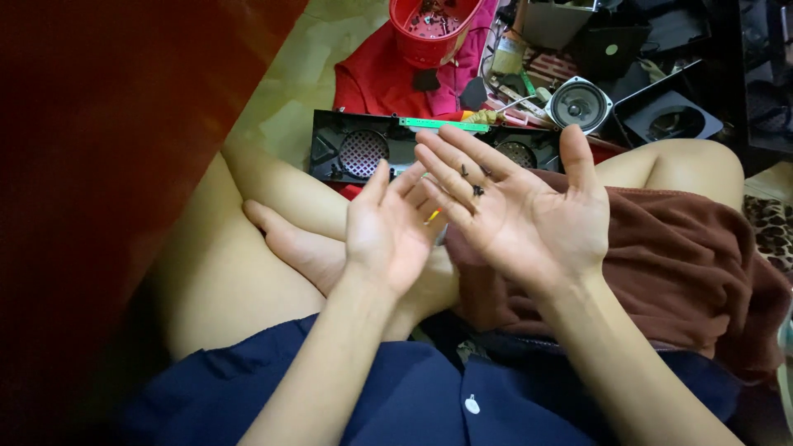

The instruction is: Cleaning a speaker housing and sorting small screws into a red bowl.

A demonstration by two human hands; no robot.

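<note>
I sit cross-legged on the floor with both hands raised over my lap, palms up. My right hand [516,206] is flat and spread, and a few small black screws [475,183] lie loose on its fingers. My left hand [390,227] sits just left of it, fingers apart, its fingertips touching the edge of the right hand; it holds nothing. Beyond the hands lies a long black plastic speaker panel [351,149] with round grilles, and a thin green circuit strip [442,125] rests on its far edge.
A red plastic basket [429,29] with small parts stands at the back on red cloth. A loose round speaker [578,105], black casings and wires lie at the back right. A dark red wall or furniture side [107,124] fills the left. Brown cloth [686,248] covers my right leg.
</note>
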